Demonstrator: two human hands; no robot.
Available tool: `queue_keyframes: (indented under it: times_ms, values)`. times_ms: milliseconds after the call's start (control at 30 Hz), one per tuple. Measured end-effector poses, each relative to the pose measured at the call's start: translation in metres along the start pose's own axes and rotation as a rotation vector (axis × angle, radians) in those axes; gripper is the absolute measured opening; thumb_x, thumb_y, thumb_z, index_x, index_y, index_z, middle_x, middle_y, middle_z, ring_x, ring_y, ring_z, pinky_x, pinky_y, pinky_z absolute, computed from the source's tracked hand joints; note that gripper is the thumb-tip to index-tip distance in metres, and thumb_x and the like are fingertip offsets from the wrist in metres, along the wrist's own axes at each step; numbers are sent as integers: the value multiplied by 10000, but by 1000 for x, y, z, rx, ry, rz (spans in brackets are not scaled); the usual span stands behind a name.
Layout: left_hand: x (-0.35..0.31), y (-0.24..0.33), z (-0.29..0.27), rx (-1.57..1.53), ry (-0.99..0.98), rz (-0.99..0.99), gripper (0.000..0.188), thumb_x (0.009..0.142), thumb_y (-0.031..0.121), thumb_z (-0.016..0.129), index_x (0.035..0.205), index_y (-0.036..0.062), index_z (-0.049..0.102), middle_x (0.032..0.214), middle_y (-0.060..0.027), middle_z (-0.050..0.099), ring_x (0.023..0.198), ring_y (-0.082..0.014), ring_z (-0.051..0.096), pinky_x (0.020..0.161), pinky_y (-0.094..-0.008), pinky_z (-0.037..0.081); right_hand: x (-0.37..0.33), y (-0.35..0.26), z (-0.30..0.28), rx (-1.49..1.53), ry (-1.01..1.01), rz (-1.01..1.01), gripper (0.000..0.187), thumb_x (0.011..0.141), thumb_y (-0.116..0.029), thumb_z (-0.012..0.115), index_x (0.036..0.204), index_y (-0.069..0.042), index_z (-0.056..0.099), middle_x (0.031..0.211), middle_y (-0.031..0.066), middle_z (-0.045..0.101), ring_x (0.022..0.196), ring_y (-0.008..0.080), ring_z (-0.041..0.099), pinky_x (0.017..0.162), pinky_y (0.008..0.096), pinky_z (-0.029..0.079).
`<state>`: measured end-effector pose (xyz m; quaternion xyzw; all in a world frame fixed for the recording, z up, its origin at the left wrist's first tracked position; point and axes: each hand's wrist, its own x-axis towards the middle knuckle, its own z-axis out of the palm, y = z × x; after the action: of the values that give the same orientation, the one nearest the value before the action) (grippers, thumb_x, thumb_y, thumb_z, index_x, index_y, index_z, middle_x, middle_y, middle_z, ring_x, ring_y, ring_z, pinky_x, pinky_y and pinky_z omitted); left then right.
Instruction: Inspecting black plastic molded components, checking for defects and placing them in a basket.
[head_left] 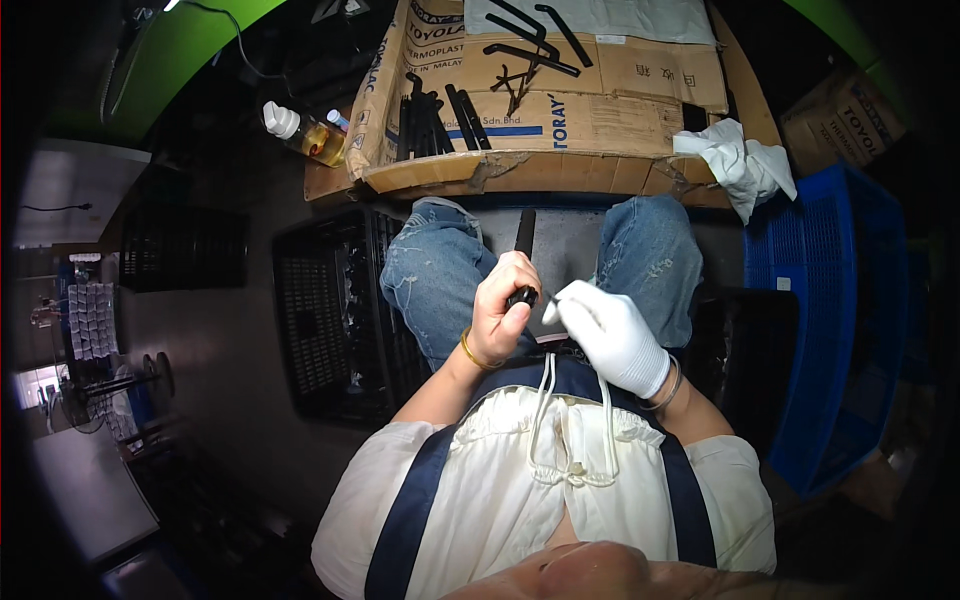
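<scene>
My left hand [503,300], bare and with a yellow bangle at its wrist, is wrapped round a black plastic tube-shaped part [526,232]. One end of this part points away from me between my knees; its near end shows beside my thumb. My right hand [612,338] wears a white glove and is closed in a pinch close to that near end. A small dark tip shows at its fingers, but what they hold is too small to make out. Beyond my knees, similar black parts [428,122] lie in an open cardboard box [620,178].
More black bent parts [535,48] lie on the box's cardboard. A white cloth [738,165] hangs over its right corner. A bottle of yellow liquid [318,140] stands left of it. A black crate [318,320] is at my left, a tall blue crate [835,330] at my right.
</scene>
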<state>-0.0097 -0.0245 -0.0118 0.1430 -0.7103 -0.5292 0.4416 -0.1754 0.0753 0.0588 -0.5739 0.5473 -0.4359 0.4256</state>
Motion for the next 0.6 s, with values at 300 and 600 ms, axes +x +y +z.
queue_keyframes:
  times_ms: [300, 600]
  values:
    - [3, 0, -1, 98, -36, 29, 308, 882, 331, 542, 800, 34, 524, 759, -97, 531, 725, -260, 506, 750, -358, 403, 7, -4, 4, -123, -23, -65, 118, 966, -145, 550, 950, -34, 584, 745, 184, 622, 687, 389, 647, 583, 435, 499]
    - [7, 4, -4, 125, -89, 52, 348, 922, 370, 527, 814, 39, 518, 764, -100, 527, 723, -275, 499, 759, -367, 391, 7, -6, -1, -106, -104, 36, 105, 960, -87, 534, 956, 9, 576, 810, 189, 606, 755, 380, 655, 636, 385, 499]
